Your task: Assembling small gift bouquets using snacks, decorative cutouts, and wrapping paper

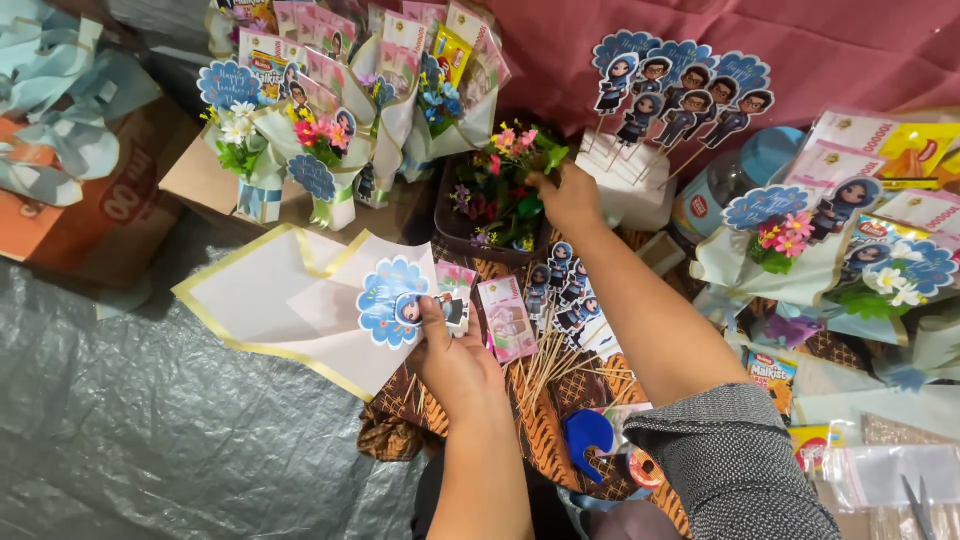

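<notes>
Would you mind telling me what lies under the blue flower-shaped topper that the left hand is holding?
Under the blue flower-shaped topper, pinned by the left hand, lies white wrapping paper with a yellow border. Grey plastic sheeting shows beyond it; what lies beneath the paper is covered.

Left hand [455,362] pinches near the body; right hand [567,197] reaches far forward, fingers closed.

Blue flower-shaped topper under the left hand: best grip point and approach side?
Grip the blue flower-shaped topper by its lower right edge, where the left hand already pins it with the thumb. It lies flat on the white wrapping sheet, so a pinch from above won't likely work; coming from the near right side and sliding fingers under the scalloped rim looks best. Any stick on it is hidden.
</notes>
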